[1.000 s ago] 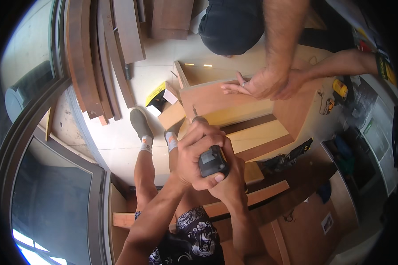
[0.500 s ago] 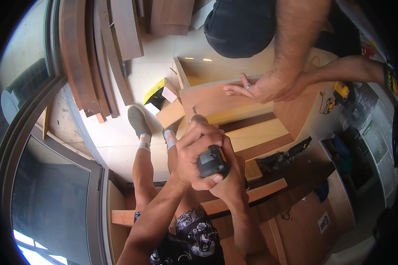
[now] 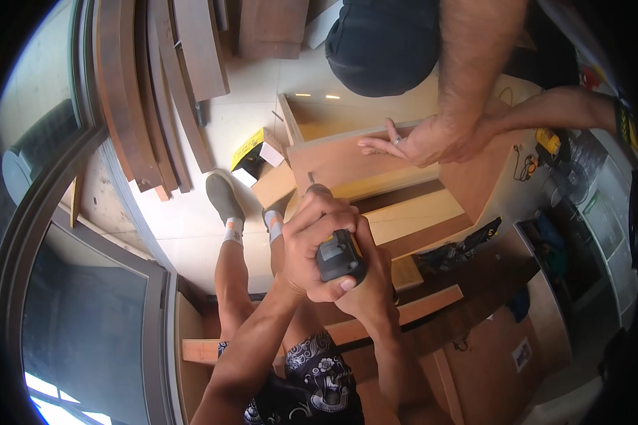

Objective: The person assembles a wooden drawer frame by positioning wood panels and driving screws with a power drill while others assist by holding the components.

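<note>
A black cordless drill (image 3: 340, 258) with a little orange on it is clasped between my two hands. My left hand (image 3: 306, 237) wraps round its left side and front. On the other side my right hand (image 3: 368, 283) closes round it, much of its grip hidden behind the drill's body. The bit points away from me at the left end of a reddish-brown wooden panel (image 3: 376, 152); I cannot tell whether its tip has entered the wood. A co-worker's hand (image 3: 429, 142) lies against the panel's top edge, fingers stretched out.
A yellow-and-black open box (image 3: 252, 154) stands on the floor beside my shoe (image 3: 224, 197). Long brown boards (image 3: 127, 92) lie at the far left, near a framed glass door (image 3: 85, 319). A yellow tool (image 3: 548, 142) and a fan (image 3: 566, 180) are at the right.
The view has shifted very slightly. My hands keep their grip on the drill, and the co-worker's hand stays at the panel.
</note>
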Demonstrator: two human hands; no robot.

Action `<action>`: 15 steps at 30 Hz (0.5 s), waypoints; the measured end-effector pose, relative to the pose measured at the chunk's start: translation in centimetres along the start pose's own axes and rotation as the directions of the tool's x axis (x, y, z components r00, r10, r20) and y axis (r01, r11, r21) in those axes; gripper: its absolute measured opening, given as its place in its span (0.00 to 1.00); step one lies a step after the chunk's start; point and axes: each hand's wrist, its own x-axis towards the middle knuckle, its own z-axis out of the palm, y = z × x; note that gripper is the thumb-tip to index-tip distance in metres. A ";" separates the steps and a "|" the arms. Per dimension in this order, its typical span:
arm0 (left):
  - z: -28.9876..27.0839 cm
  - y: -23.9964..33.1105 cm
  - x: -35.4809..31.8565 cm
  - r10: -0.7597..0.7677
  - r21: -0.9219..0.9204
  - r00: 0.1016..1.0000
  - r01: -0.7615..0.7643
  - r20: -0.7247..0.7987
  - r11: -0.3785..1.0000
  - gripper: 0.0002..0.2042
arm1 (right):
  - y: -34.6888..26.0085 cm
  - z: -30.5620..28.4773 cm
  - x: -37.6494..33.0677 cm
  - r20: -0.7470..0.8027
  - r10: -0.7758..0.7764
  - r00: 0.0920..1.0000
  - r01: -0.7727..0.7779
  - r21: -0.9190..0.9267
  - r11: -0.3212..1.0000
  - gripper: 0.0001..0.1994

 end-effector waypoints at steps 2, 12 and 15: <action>0.1 -0.1 -0.2 -0.009 -0.048 1.000 0.008 -0.026 0.999 0.37 | -0.6 -0.2 0.2 0.013 0.043 0.999 -0.042 -0.053 0.998 0.34; -0.9 0.7 -0.7 -0.065 -0.062 0.989 0.074 0.136 0.995 0.39 | 0.5 -0.8 -1.2 -0.023 -0.070 0.997 0.070 -0.007 0.998 0.32; -4.0 0.0 2.6 -0.144 -0.083 0.977 0.158 0.158 0.984 0.44 | 3.7 -0.5 -4.0 -0.119 -0.110 0.987 0.118 0.063 0.991 0.40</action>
